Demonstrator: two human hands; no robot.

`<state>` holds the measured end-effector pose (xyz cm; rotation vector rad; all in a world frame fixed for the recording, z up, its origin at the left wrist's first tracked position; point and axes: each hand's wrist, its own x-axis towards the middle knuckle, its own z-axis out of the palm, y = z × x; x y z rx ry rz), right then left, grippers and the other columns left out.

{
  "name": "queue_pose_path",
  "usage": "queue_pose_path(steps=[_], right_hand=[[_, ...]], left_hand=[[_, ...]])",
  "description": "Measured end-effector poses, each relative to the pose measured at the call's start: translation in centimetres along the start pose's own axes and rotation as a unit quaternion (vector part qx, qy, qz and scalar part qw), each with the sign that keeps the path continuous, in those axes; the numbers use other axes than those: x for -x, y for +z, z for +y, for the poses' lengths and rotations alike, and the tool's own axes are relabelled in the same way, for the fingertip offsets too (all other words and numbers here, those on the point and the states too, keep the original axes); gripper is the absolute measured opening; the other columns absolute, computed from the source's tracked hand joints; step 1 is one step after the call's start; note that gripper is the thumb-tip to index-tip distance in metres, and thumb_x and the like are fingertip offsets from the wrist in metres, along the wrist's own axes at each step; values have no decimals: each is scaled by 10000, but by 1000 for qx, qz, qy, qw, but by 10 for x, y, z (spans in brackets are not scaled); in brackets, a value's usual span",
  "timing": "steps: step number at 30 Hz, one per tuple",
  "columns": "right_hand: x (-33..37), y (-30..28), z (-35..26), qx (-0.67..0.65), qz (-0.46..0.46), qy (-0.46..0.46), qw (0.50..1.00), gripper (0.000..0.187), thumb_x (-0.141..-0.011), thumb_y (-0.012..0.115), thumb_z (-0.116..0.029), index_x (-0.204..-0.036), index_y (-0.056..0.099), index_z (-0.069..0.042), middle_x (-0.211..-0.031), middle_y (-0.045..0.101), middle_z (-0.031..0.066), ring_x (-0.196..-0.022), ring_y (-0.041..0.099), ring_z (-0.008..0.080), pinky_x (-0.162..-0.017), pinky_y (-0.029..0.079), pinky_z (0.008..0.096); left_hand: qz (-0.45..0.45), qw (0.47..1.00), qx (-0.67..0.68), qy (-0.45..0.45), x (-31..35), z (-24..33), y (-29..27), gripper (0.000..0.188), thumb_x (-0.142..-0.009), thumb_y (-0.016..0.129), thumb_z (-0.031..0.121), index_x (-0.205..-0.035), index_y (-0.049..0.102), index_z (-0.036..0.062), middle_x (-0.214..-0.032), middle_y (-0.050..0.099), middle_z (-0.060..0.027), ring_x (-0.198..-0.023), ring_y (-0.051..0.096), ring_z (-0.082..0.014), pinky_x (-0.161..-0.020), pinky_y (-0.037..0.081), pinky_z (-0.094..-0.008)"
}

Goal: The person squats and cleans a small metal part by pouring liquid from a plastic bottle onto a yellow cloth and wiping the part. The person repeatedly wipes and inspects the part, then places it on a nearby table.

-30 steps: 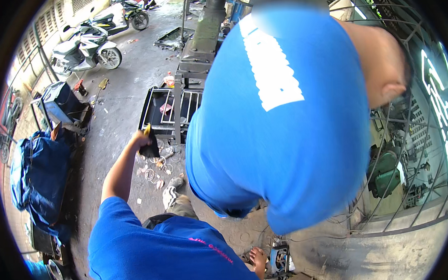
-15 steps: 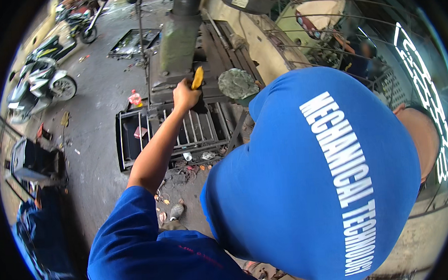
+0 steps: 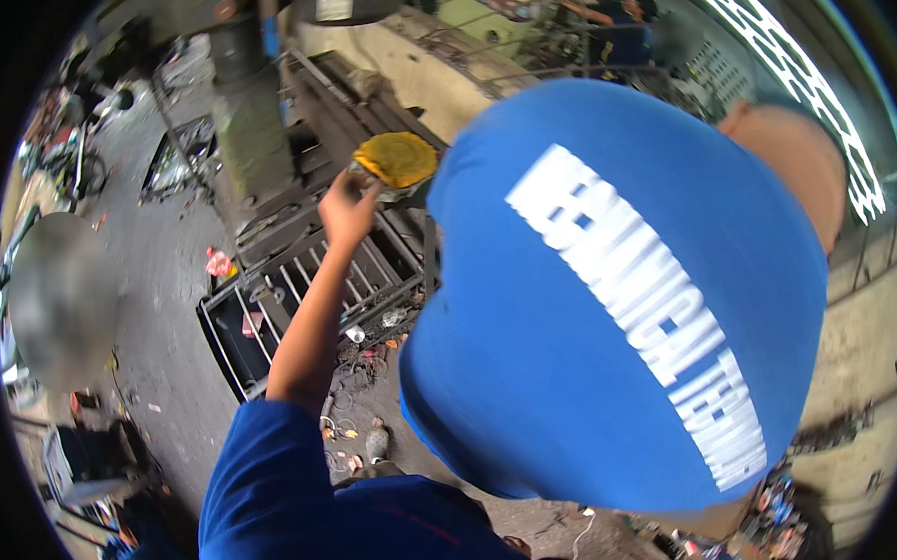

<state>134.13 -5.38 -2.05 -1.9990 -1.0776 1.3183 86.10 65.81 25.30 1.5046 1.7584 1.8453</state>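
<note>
My left hand (image 3: 349, 206) is closed on the edge of a flat, roundish yellow object (image 3: 397, 160) with a darker, stained face; its exact kind I cannot make out. The hand holds it up in front of a dark metal machine with a thick upright column (image 3: 251, 138). Under my forearm lies a black metal frame with bars (image 3: 313, 276). Close on the right, a co-worker in a blue shirt (image 3: 620, 303) bends over, their back hiding much of that side. My right hand does not show.
A red-and-clear plastic bottle (image 3: 219, 262) stands left of the barred frame. A grey box-like unit (image 3: 81, 461) sits at lower left. Wires and scraps (image 3: 358, 374) litter the floor near my foot (image 3: 378, 443). A low wall (image 3: 409, 52) runs behind the machine.
My left hand has drawn back from the machine with the yellow object, which has turned from edge-on to show its broad face. The view has swung right, and the co-worker's back sits farther left.
</note>
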Motion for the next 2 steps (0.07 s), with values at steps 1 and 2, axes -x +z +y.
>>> queue_pose_path(steps=[1,2], right_hand=[[0,-1,17,23,-22,-24,999,277,-928,690,-149,-1162,660,-4,-995,728,136,-772,716,248,-666,563,357],[5,-3,35,22,-12,66,998,278,-936,684,-184,-1157,666,-16,-990,726,126,-770,711,252,-665,563,372]], left_hand=[[29,1000,-5,3,25,-7,-21,327,-812,808,263,-1030,712,39,-855,716,-86,-789,676,-205,-781,534,-341],[-21,996,43,-80,55,-13,-48,316,-870,764,300,-1031,711,33,-881,724,-79,-806,673,-201,-797,531,-339]])
